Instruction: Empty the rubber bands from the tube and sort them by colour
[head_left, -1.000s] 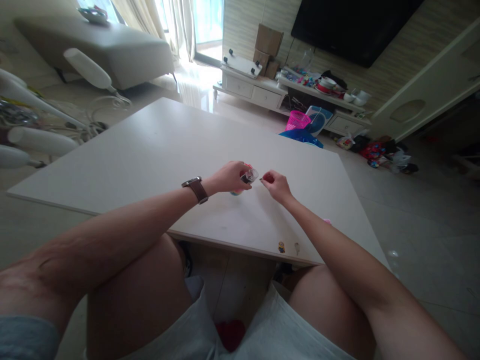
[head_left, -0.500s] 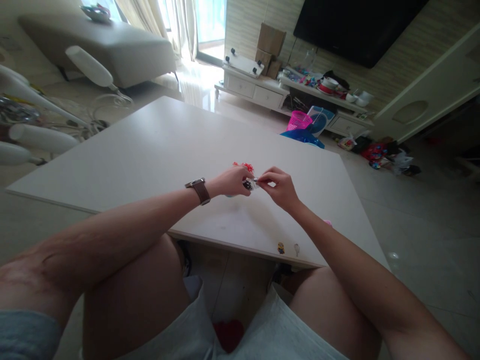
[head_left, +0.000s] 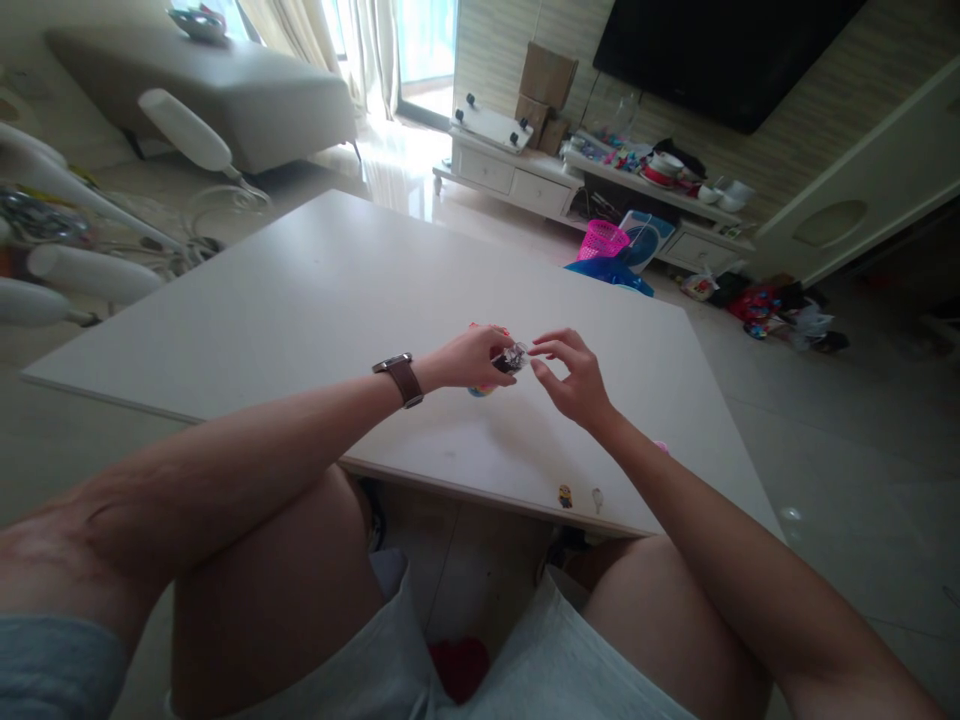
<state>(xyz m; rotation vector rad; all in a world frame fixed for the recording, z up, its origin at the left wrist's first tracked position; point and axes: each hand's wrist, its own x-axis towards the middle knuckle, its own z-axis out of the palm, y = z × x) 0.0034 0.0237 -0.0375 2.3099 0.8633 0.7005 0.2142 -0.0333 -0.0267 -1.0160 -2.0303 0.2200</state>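
My left hand [head_left: 480, 357], wearing a brown-strapped watch, is closed on a small black-and-clear object [head_left: 514, 357] above the table. Its exact kind is too small to tell. My right hand [head_left: 571, 375] faces it with thumb and fingers apart; the fingertips are close to the object's right end, and I cannot tell whether they touch it. Partly hidden behind my left hand is something red; below it shows a blue and yellow thing [head_left: 481, 391]. Near the front edge lie a small yellow and blue cartoon figure [head_left: 565, 496] and a small silvery piece [head_left: 598, 499].
The white table [head_left: 360, 290] spans the middle. A pink item [head_left: 660, 447] peeks out beside my right forearm. Past the table stand a pink basket [head_left: 602, 240] and a low white cabinet [head_left: 491, 175]. White lamp arms [head_left: 184, 130] reach in at left.
My right hand's fingers have spread from a pinch at the object's end and drawn slightly right. My left hand has turned a little, showing more of the object and of the blue and yellow thing.
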